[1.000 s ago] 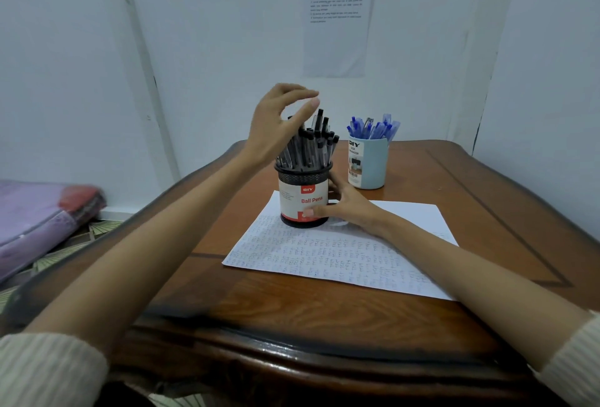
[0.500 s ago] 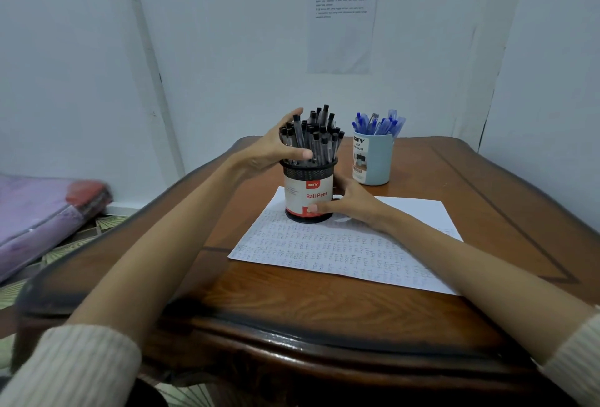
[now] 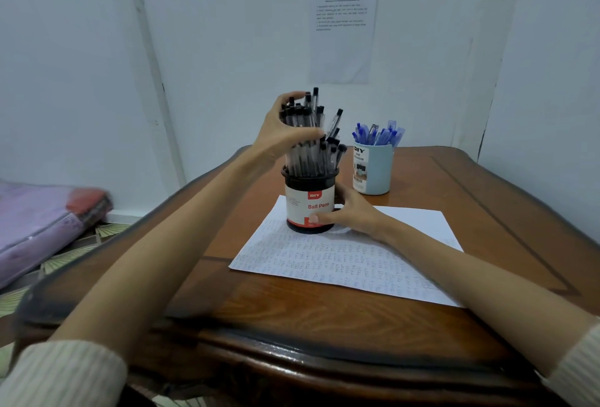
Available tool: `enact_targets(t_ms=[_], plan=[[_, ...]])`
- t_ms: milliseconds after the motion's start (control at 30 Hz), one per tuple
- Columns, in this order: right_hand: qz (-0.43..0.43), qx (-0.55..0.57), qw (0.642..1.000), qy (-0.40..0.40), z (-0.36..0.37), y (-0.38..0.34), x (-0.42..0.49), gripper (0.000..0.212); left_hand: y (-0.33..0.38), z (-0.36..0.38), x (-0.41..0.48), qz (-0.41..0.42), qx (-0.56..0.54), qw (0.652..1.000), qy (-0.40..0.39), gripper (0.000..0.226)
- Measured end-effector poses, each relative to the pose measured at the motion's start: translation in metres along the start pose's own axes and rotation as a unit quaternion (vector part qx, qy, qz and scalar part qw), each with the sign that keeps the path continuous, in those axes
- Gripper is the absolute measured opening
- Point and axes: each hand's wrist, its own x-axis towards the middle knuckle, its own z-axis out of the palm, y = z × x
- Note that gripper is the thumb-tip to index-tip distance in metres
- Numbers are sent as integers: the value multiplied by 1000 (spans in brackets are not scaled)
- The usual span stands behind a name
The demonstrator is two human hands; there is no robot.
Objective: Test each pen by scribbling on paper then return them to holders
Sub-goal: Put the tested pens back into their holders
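The left hand (image 3: pixel 285 133), laid against the pen tops half a second earlier, is now closed, fingers (image 3: pixel 292 97) wrapped round a bundle of black pens (image 3: pixel 311 153) raised partly out of the black holder (image 3: pixel 310 208). The holder is gripped at its base by the right hand (image 3: pixel 354 215) and stands on the scribbled paper (image 3: pixel 341 260). Testing of this batch is judged to be beginning.
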Motion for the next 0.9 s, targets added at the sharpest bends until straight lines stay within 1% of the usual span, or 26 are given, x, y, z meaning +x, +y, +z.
enact_targets(t_ms=[133, 200, 267, 333, 367, 433, 467, 500, 567, 633, 700, 733, 800, 833, 900], plan=[[3, 2, 1000, -8, 1, -2, -2, 72, 1, 4, -10, 23, 35, 999, -2, 72], [3, 6, 1000, -8, 1, -2, -2, 72, -7, 3, -17, 15, 57, 998, -17, 69], [2, 6, 1000, -9, 1, -3, -3, 73, -14, -2, -24, -23, 55, 996, -65, 57], [2, 5, 1000, -9, 1, -3, -2, 74, -22, -10, -25, -64, 47, 987, -141, 50], [4, 8, 1000, -11, 1, -3, -2, 74, -24, -15, -24, -84, 43, 980, -176, 56], [4, 12, 1000, -12, 1, -3, -2, 73, -24, -24, -21, -105, 43, 966, -231, 85], [2, 12, 1000, -11, 1, -3, -2, 73, -26, -28, -19, -103, 42, 962, -248, 96], [2, 12, 1000, -11, 1, -2, -2, 74, -25, -27, -19, -92, 47, 963, -250, 100], [4, 12, 1000, -10, 0, -1, -1, 76, -23, -19, -23, -68, 62, 971, -223, 105], [2, 7, 1000, -10, 1, 0, -1, 78, -28, -7, -27, -47, 67, 985, -152, 117], [-1, 5, 1000, -7, 2, 0, 0, 77, -31, 2, -29, -33, 64, 993, -94, 121], [-2, 4, 1000, -6, 2, 0, 0, 75, -30, 3, -29, -30, 61, 994, -82, 120], [-2, 3, 1000, -4, 3, -1, 0, 72, -28, 6, -29, -43, 63, 996, -56, 109], [-1, 3, 1000, -3, 3, -1, 0, 72, -26, 10, -31, -53, 67, 996, -25, 101], [-2, 5, 1000, -3, 2, -1, 0, 73, -24, 20, -35, -79, 70, 993, 61, 90]])
